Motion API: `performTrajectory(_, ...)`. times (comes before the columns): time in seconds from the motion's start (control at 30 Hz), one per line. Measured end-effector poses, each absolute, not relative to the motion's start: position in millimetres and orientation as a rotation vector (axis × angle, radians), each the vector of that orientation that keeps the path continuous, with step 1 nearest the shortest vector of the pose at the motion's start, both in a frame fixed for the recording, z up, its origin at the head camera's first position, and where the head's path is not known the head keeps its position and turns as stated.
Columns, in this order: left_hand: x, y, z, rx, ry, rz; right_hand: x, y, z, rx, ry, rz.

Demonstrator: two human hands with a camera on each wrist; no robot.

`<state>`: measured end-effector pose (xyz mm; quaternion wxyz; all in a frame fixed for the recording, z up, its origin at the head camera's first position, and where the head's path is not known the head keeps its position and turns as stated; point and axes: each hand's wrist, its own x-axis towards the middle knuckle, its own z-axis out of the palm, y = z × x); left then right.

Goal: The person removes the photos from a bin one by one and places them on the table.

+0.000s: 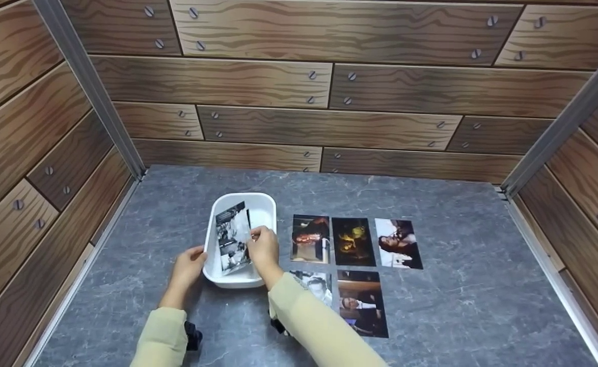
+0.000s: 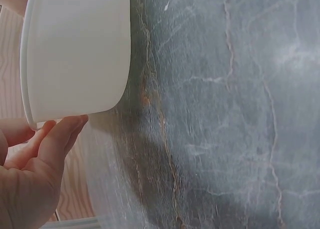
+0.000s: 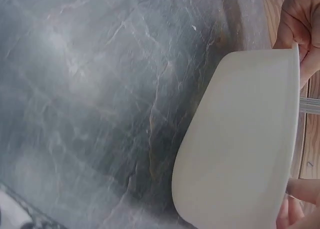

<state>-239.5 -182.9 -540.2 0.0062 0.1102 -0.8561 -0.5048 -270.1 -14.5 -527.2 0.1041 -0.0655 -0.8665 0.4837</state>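
A white plastic basin (image 1: 266,204) stands on the table. My left hand (image 1: 187,267) grips its rim at the near left, thumb on one side and fingers against the outer wall, as the left wrist view shows (image 2: 37,174). Inside the basin a black-and-white photo print (image 1: 233,234) leans at a slant. My right hand (image 1: 264,250) reaches over the basin's right side and pinches the print's right edge. Part of that hand (image 3: 302,206) shows low in the right wrist view, where the basin wall hides the print.
Right of the basin lie three colour prints in a row: one (image 1: 310,239), a dark one (image 1: 353,242) and another (image 1: 399,243). Below them are a black-and-white print (image 1: 317,285), partly under my right sleeve, and a colour print (image 1: 362,303). Wood-patterned walls (image 1: 278,84) enclose the table.
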Motion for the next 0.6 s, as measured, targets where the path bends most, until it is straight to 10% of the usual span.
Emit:
performTrajectory(0.3, -240.8, -181.9, -538.0, 0.398, -2.697, -1.599, -282.5, -2.3, -519.5, -0.219, -2.435, 1.745)
performTrajectory(0.47, -240.9, -182.6, -537.6, 0.433, -2.704, -1.639, -336.3, 23.4, -580.0, -0.102, -2.186, 1.958)
performTrajectory(0.6, -240.7, -182.7, -538.6, 0.421, -2.697, -1.648, -329.7, 51.1, -541.0, -0.241, -2.202, 2.101)
